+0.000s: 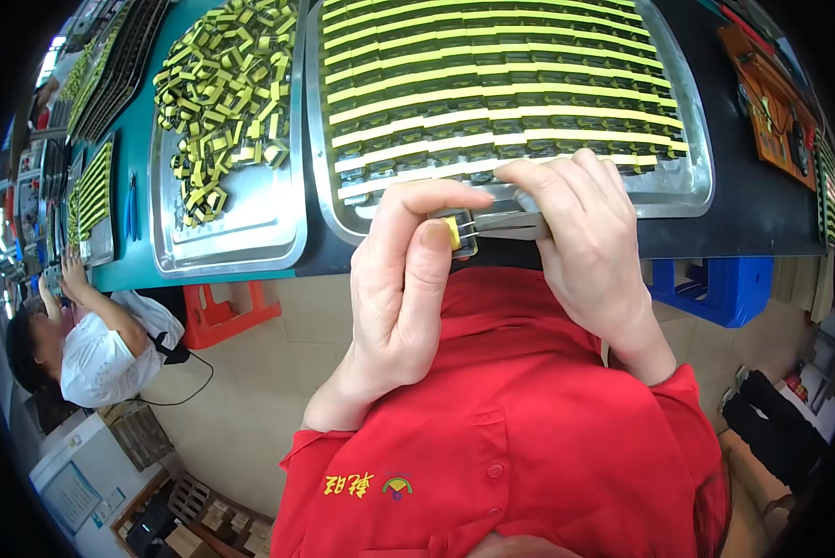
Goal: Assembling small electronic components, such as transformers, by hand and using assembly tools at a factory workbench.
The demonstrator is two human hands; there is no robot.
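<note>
In front of my chest, near the table's front edge, my left hand (pixel 400 279) pinches a small transformer (pixel 455 234) between thumb and forefinger. It has a yellow-wrapped middle, dark ends and thin metal pins pointing right. My right hand (pixel 585 228) is closed round a tapered grey metal tool (pixel 510 224), whose narrow end meets the pins. My fingers hide the tool's rear part, so whether it is pliers or tweezers does not show. Just beyond both hands, similar transformers stand in tight rows on a large metal tray (pixel 699 177).
Left of that tray, a second metal tray (pixel 250 251) holds a loose heap of transformers. Blue-handled pliers (pixel 132 209) lie farther left. A wooden tool holder (pixel 761 102) is at far right. Red (pixel 227 316) and blue stools (pixel 715 288) stand below; a co-worker (pixel 110 344) works at left.
</note>
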